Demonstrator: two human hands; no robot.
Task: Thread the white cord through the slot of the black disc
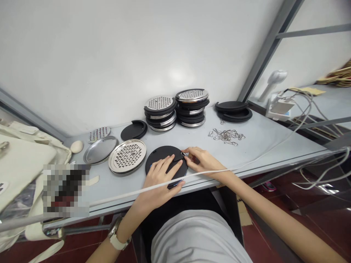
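A round black plastic holder (166,151) lies near the front edge of the table. My left hand (159,177) rests on it with the fingers spread and stretched out flat. At the holder's right rim, my right hand (200,159) pinches a small silver wire clip (182,154) between thumb and fingertips. Whether the clip is hooked into the holder is too small to tell. Left of the holder sits a round metal grater plate (128,155) with raised teeth. More silver wire clips (226,136) lie in a loose pile to the right.
Two stacks of grater discs in black holders (160,115) (192,109) stand by the wall. Black holders (233,111) lie at the back right, another (134,129) at the left. Metal discs (101,149) lie further left. A white cable (208,171) crosses before my hands.
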